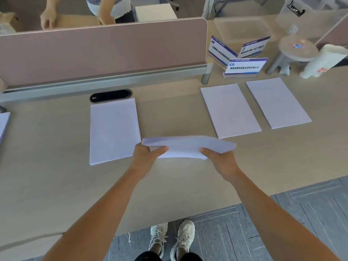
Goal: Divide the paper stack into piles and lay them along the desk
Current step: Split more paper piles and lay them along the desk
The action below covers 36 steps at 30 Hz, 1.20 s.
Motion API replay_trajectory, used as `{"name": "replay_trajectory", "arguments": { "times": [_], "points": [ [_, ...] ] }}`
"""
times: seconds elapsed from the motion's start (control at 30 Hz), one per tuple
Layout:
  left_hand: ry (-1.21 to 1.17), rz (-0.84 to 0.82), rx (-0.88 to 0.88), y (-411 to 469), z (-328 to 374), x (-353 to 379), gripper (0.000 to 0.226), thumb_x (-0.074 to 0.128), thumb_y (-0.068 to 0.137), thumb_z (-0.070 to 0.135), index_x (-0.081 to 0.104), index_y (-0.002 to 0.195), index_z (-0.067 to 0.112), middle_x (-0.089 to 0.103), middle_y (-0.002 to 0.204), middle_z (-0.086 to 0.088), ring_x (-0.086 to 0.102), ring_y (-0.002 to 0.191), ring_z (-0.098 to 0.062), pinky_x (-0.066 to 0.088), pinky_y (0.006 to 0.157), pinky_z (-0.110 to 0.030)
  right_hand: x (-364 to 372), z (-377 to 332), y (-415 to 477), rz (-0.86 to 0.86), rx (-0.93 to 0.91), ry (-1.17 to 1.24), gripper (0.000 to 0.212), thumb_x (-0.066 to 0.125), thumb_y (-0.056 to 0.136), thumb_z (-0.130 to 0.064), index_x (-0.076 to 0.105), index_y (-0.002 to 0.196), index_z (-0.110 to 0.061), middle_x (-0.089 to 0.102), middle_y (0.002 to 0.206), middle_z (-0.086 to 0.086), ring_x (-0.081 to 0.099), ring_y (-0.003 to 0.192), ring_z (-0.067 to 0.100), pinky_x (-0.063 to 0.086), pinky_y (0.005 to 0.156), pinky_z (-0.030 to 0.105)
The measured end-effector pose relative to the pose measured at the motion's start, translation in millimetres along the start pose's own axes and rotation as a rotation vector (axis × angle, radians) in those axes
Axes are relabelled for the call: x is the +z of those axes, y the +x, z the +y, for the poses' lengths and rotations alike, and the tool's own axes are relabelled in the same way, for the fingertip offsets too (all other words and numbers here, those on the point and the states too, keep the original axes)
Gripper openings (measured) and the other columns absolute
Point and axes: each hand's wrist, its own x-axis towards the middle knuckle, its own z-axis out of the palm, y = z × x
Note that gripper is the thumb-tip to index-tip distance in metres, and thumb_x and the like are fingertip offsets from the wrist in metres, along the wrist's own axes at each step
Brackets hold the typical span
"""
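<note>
Fingers (160, 149) of the left hand (146, 154) and right hand (221, 160) clamp the paper sheaf (188, 145) by its near edge, over the surface (56, 185) at 12 o'clock, between the left pile (114, 130) and the middle pile (230, 112). The sheaf's long axis runs 9-to-3, while the laid piles run 12-to-6. It looks like the placing step, and the next move needs a quarter turn before the sheaf is lowered flat into the gap.

Desk: pale wood-grain desk (178, 185) running the full width of the view
Partition: dusty-pink partition (103, 51) upright along the far edge, its right top corner rounded
Rail: grey metal rail (105, 80) under the partition, ending at a round post (205, 77)
Cable port: black oval cable port (111, 95) set in the top, just before the rail
Floor: grey carpet-tile floor (310, 204) with thin pale lines
Light: soft, even, faint shadows
</note>
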Motion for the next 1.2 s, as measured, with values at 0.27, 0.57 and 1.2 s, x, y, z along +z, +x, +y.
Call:
{"name": "replay_trajectory", "arguments": {
  "times": [0.27, 0.57, 1.2],
  "points": [
    [0.002, 0.006, 0.056, -3, 11, -11, 0.055, 0.088, 0.051, 0.037, 0.067, 0.1, 0.03, 0.069, 0.106, 0.008, 0.066, 0.087, -0.003, 0.051, 0.073, -0.017, 4, -5, 2, 0.014, -0.014, 0.043, 0.028, 0.084, 0.074, -0.011, 0.076, 0.096, -0.025, 0.077, 0.099, -0.002, 0.071, 0.099, 0.021, 0.053, 0.096, 0.054],
    [0.033, -0.074, 0.11, -18, 17, 5, 0.021, 0.073, 0.085, 0.035, 0.059, 0.092, 0.049, 0.066, 0.088, 0.026, 0.059, 0.079, 0.019, 0.046, 0.074, -0.016, 10, -11, -1, -0.01, -0.017, 0.047, 0.031, 0.084, 0.071, -0.028, 0.075, 0.1, -0.034, 0.075, 0.109, -0.001, 0.068, 0.109, 0.021, 0.052, 0.098, 0.05],
    [0.28, -0.121, 0.14, -3, 22, -19, 0.039, 0.077, 0.082, 0.024, 0.062, 0.095, 0.057, 0.066, 0.099, 0.02, 0.063, 0.089, 0.007, 0.046, 0.072, -0.007, 9, -5, -5, 0.023, -0.009, 0.05, 0.036, 0.082, 0.073, -0.028, 0.072, 0.107, -0.03, 0.073, 0.113, 0.008, 0.066, 0.109, 0.031, 0.05, 0.096, 0.061]
  ]
}}
